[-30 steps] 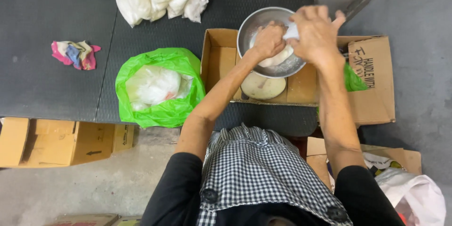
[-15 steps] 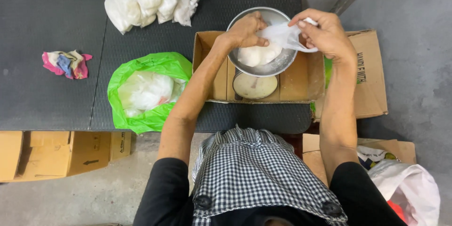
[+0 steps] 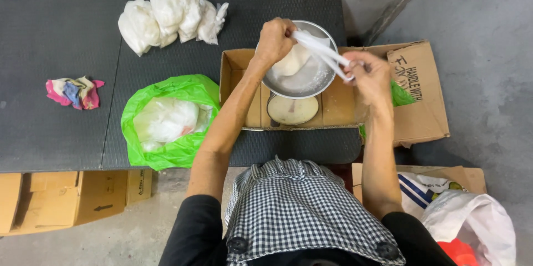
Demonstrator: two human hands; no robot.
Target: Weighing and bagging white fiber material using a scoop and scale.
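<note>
fingers (image 3: 288, 32) on clear bag (image 3: 319, 49)

One metal bowl (image 3: 302, 74), one green bag (image 3: 166, 119), perhaps four tied white bags (image 3: 169, 16).

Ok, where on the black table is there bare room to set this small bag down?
The table is bare at its far left, beyond the coloured rag, and between the white bags and the green bag. It is crowded around the cardboard box, where both hands work a clear bag over the metal bowl.
</note>
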